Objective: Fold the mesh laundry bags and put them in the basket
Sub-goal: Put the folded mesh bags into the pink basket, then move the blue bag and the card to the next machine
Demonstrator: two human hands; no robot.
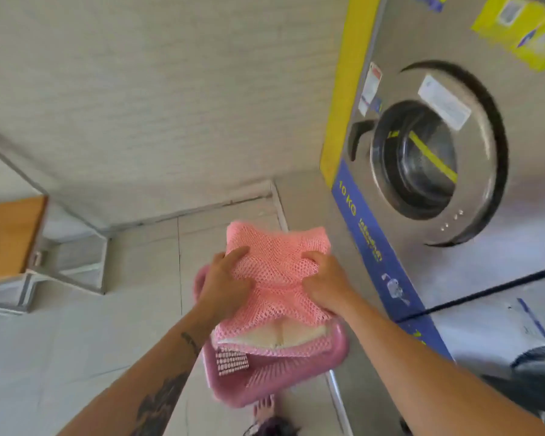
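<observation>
A pink mesh laundry bag [277,272] is bunched between both hands, held above a pink plastic basket [296,372] on the tiled floor. My left hand [224,284] grips the bag's left side and my right hand [328,281] grips its right side. The bag's lower edge gapes, showing a pale cream lining [274,336] inside. A small patterned piece [232,361] lies in the basket under the bag. Most of the basket's inside is hidden by the bag.
A steel front-loading washing machine [438,158] with a yellow and blue edge stands close on the right. A wooden bench [10,234] on a metal frame sits at the left. My foot [265,407] shows below the basket.
</observation>
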